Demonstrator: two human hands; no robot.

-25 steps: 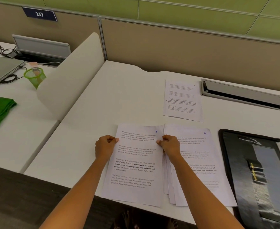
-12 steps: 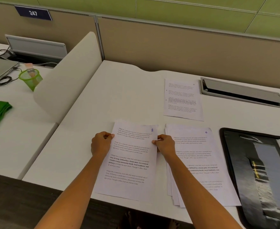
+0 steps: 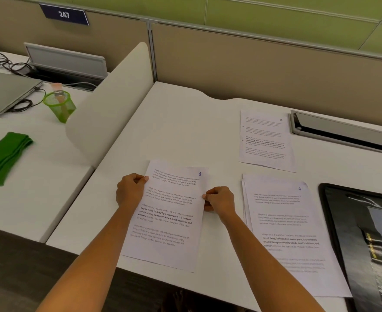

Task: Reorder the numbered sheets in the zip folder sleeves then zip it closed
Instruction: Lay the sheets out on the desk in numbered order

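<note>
Grip: left grip (image 3: pixel 130 192) and right grip (image 3: pixel 219 200) each pinch sheet 8 (image 3: pixel 169 217).
Done: sheet 1 (image 3: pixel 264 140) laid beyond.
Left, likely: stack (image 3: pixel 287 233), open folder (image 3: pixel 354 233) rightward; sleeving, zipping.

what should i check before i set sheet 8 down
1. Grip: left hand and right hand each pinch a side edge of sheet 8: ok.
2. Its number reads clearly in the top right corner: ok.
3. Sheet 8 is apart from the sheet 4 stack: ok.
4. Sheet 1 lies alone farther back: ok.
5. Sheet 8 flat on the desk or lifted: cannot tell.
6. Zip folder lies open at the right: ok; what its sleeves hold: cannot tell.
</note>
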